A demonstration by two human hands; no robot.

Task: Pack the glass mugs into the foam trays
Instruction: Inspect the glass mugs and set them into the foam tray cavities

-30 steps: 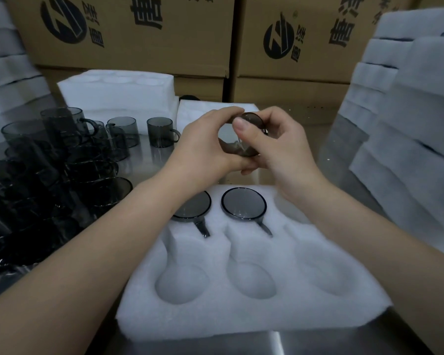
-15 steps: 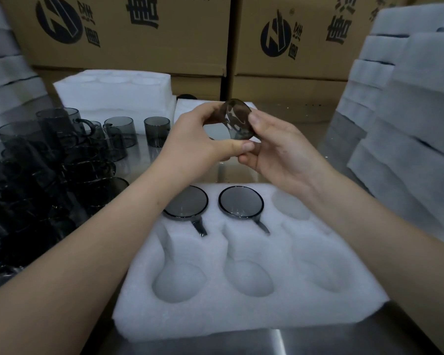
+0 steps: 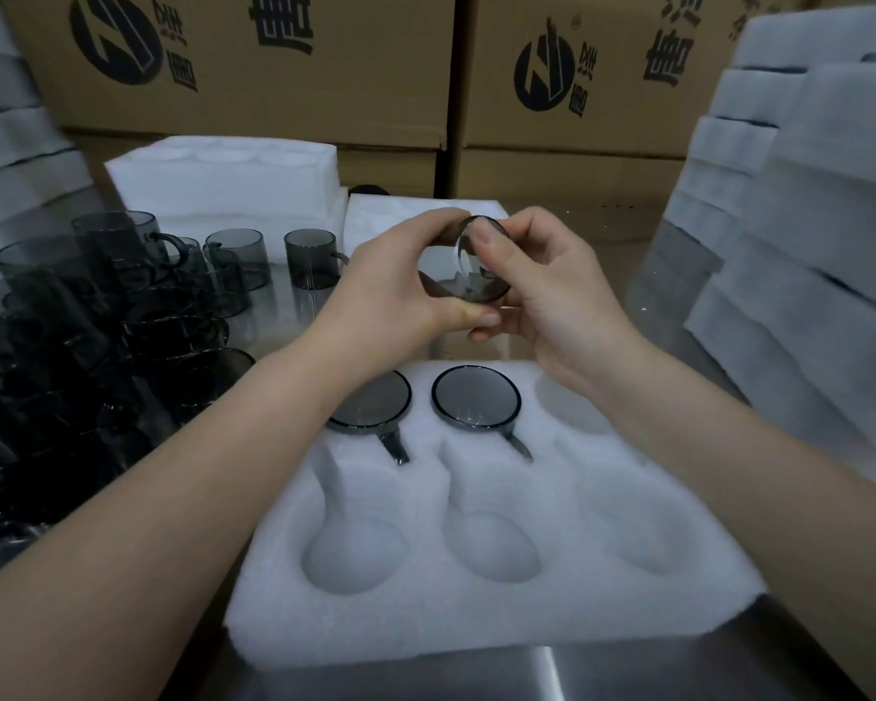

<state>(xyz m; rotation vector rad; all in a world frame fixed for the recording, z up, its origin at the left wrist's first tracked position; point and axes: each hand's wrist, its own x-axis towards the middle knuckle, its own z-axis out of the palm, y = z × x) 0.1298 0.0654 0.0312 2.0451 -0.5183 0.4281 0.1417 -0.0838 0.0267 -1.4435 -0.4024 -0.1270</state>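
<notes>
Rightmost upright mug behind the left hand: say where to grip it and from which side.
Grip the mug round its straight wall just under the rim, coming from above: it stands upright, mouth up, with other mugs close on its left.

Before me lies the foam tray, two mugs in its far pockets; loose mugs left, foam stacks right, cartons behind.

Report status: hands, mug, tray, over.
Left hand and right hand both grip one glass mug, clear of foam tray. Back-left mug, back-middle mug seated. Back-right pocket free, nothing blocking.
</notes>
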